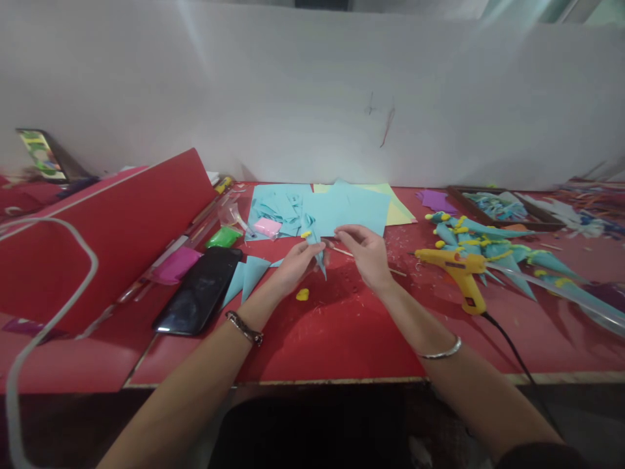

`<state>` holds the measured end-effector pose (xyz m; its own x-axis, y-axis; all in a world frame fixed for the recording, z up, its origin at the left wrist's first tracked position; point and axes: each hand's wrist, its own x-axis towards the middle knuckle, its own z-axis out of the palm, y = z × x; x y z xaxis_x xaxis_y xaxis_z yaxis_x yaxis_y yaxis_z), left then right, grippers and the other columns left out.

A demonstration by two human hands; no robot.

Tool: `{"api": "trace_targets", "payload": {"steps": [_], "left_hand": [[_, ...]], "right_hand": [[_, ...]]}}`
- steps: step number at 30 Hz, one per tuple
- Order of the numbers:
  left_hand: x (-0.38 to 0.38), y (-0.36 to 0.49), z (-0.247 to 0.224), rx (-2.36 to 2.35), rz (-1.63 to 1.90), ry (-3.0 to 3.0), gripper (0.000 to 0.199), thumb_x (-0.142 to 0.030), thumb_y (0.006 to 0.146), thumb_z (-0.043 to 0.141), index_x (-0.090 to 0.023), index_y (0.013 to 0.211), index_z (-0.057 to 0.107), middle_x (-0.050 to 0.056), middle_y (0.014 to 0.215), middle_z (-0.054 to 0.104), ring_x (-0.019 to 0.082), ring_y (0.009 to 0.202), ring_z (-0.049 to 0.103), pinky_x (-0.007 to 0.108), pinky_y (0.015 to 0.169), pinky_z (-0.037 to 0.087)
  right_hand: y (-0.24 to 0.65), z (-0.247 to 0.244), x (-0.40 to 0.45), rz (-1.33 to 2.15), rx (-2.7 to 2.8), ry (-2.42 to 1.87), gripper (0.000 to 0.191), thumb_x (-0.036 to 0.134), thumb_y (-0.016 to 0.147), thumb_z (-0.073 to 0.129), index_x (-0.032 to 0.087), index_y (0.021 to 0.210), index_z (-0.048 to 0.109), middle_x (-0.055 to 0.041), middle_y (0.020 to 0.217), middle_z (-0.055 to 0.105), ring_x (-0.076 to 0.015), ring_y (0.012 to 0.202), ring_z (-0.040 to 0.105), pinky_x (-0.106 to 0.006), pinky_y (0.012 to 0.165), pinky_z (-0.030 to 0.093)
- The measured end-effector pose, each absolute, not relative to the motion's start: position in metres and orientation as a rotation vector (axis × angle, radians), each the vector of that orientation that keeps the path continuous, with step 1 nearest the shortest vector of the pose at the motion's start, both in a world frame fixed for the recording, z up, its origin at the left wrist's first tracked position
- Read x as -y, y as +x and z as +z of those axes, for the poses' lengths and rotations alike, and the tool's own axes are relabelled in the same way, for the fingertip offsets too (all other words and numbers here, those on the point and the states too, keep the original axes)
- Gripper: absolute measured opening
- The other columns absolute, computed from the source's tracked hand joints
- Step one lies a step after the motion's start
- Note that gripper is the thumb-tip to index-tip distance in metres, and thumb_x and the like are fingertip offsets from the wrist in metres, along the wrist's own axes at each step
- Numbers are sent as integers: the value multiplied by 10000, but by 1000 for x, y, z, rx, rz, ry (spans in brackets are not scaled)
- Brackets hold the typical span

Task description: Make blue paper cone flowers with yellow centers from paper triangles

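Note:
My left hand (pixel 296 266) pinches a small light-blue paper cone (pixel 316 251), its narrow tip pointing down. A bit of yellow clay (pixel 306 234) sits near the cone's upper end. Just to the right, my right hand (pixel 365 253) is curled with thumb and fingers close together; anything between them is too small to make out. Below the hands a lump of yellow clay (pixel 303 295) lies on the red table (pixel 336 352). A thin stick (pixel 398 272) runs behind the right hand. Blue paper cones (pixel 254 273) rest beside my left wrist.
At right, a yellow glue gun (pixel 456 270) lies before several blue cones trimmed with yellow (pixel 488 244). Blue sheets (pixel 359 208) and paper scraps (pixel 278 207) are at the back. On the left are a black phone (pixel 198 293), clay packets (pixel 223 237) and a red board (pixel 112 241).

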<state>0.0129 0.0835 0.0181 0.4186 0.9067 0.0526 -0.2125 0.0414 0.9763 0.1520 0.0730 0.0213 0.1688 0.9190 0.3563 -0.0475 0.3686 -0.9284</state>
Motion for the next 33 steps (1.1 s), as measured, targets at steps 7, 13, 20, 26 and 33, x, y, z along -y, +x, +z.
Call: {"api": "trace_targets", "payload": {"steps": [7,13,20,26,33], "left_hand": [[-85,12,15,-827,1083,1236,232,-343,701,567,-153,585,502,-33,515,478,60,479,411,210,477,299],[-84,12,16,-839,1090,1218,250,-365,681,591,-148,595,503,-37,525,488,64,506,432,210,513,326],[-84,11,18,-846,1025,1133,260,-339,679,601,-155,550,468,-35,488,458,65,475,422,209,472,318],[-83,11,20,-803,946,1023,313,-357,661,622,-146,504,452,-39,480,438,48,450,397,190,437,289],[-87,10,21,-809,1142,1021,272,-323,643,643,-147,523,475,-46,505,431,49,465,392,196,455,311]], "right_hand": [[148,20,-70,696,1422,-880,89,268,719,601,249,761,677,-25,892,610,-151,894,561,-297,797,459],[144,16,-69,756,1432,-856,123,241,739,583,264,805,684,-22,936,610,-143,912,564,-292,822,445],[144,15,-70,766,1456,-872,129,282,745,572,260,812,680,-24,939,615,-154,920,561,-296,801,449],[143,15,-69,808,1491,-851,143,285,748,561,257,838,669,-24,946,615,-157,932,558,-299,792,457],[146,17,-70,635,1566,-917,195,215,736,541,237,919,605,-27,925,565,-140,841,551,-289,766,463]]}}
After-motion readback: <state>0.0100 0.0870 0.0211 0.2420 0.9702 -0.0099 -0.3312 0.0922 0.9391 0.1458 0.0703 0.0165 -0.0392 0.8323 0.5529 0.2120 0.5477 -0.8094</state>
